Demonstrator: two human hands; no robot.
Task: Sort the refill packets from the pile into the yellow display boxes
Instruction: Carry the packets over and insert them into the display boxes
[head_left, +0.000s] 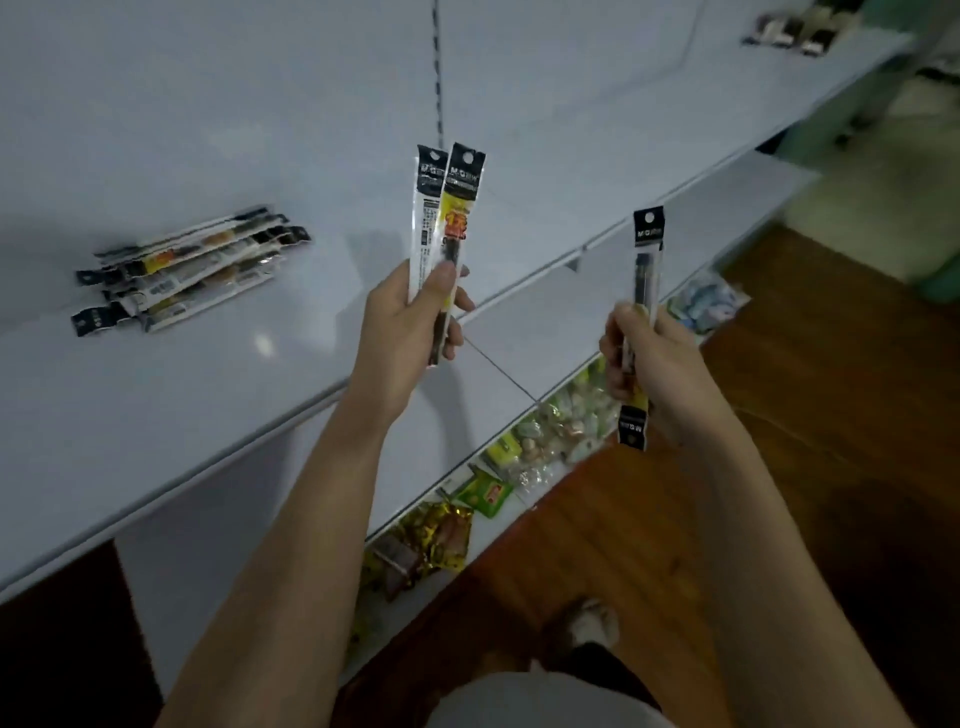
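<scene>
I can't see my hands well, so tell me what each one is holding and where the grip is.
Left hand grips two refill packets by their lower halves. Right hand grips one refill packet around its middle.

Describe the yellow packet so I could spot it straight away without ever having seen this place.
Find the pale counter and the two hands raised over its near edge. The left hand grips two packets upright, side by side. The yellow packet is the right one of that pair, with a black top and orange print; the white packet beside it lacks the yellow.
</scene>
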